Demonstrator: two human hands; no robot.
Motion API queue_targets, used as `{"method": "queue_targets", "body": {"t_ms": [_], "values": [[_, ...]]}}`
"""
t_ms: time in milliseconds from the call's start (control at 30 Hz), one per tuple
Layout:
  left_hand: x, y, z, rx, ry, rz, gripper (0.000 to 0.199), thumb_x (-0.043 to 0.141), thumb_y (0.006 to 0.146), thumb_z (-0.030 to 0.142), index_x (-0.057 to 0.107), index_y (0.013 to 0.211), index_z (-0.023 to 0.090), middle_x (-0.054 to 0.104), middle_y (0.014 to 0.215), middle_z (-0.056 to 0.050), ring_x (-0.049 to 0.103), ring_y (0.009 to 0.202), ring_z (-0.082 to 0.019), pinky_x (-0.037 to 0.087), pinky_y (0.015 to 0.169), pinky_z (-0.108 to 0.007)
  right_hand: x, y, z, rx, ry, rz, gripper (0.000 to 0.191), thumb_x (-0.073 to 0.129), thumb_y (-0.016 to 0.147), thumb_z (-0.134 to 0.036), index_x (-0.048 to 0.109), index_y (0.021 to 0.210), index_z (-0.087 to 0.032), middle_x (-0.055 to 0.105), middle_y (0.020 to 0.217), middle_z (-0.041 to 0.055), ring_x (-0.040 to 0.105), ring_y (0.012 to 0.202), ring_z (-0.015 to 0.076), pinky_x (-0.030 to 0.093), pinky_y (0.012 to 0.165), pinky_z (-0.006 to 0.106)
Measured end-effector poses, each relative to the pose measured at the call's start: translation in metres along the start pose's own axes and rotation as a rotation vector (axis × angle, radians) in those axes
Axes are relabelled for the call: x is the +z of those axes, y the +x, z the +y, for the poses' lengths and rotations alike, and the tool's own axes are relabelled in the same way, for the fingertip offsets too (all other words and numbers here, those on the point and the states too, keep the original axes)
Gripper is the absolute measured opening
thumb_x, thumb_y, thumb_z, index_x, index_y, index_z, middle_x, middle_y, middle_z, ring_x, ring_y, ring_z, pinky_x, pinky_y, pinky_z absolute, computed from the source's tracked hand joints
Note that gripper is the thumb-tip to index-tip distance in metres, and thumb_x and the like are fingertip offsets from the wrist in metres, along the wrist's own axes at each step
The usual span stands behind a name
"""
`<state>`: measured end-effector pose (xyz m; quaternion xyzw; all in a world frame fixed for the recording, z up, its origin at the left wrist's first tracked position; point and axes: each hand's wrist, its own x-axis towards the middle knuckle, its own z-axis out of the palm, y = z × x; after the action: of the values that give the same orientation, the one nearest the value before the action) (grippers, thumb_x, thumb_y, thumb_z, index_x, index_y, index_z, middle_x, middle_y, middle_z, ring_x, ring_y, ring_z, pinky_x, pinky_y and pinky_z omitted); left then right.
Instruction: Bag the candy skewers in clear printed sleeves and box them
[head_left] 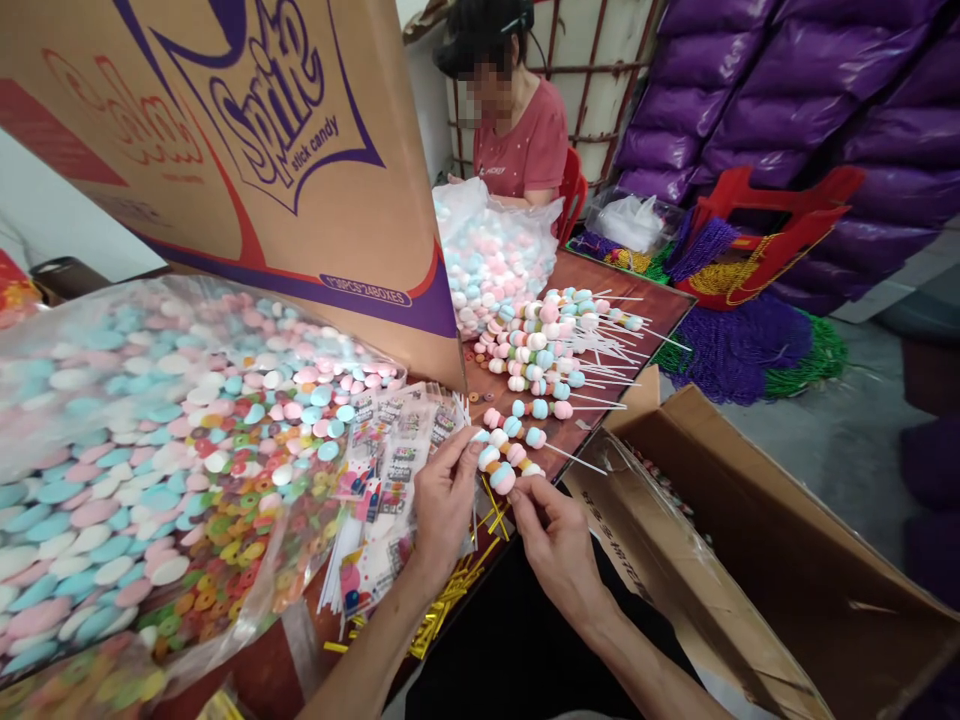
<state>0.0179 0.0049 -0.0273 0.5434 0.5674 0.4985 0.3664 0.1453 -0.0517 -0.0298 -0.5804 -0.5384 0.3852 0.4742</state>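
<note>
Candy stick [501, 478] (pastel, beaded) between both hands [556, 535], near table [574, 268] edge.

Candy skewers [503, 479] — matt, smooth; purple bags [709, 95] — glossy plastic; carton [360, 250] matt cardboard.

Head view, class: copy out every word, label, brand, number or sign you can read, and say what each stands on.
"Sprite": upright carton
"stick candy": same carton
"30PCS*24BOXES": same carton, on its purple band; leading character unclear
"MICKEY": red shirt, small, probable reading
Not readable: upright carton's red lettering and small purple print; characters on the open carton; tiny print on the wrappers.
</note>
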Motion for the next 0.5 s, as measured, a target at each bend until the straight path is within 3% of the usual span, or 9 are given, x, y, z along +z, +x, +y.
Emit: {"method": "queue_targets", "body": {"t_ms": [300, 500], "values": [[0.003, -0.001, -0.005, -0.049, -0.038, -0.018, 0.032, 0.060, 0.089, 0.044, 0.076, 0.110, 0.024, 0.073, 0.120, -0.005, 0.066, 0.113, -0.023, 0.047, 0.104, -0.040, 0.004, 0.004, -0.006, -0.012, -0.015, 0.035, 0.029, 0.048, 0.095, -0.034, 0.061, 0.075, -0.017, 0.042, 0.059, -0.0039, 0.034, 0.052, 0.0095, 0.028, 0.047, 0.022], [0.002, 0.003, -0.001, -0.081, -0.180, 0.001, 0.044, 0.063, 0.088, 0.042, 0.066, 0.128, 0.024, 0.070, 0.124, -0.006, 0.067, 0.111, -0.021, 0.051, 0.100, -0.037, -0.014, 0.011, -0.008, -0.082, -0.074, -0.032, 0.027, 0.049, 0.095, -0.029, 0.067, 0.080, -0.018, 0.056, 0.064, -0.0015, 0.048, 0.057, 0.0112, 0.038, 0.055, 0.021]]}}
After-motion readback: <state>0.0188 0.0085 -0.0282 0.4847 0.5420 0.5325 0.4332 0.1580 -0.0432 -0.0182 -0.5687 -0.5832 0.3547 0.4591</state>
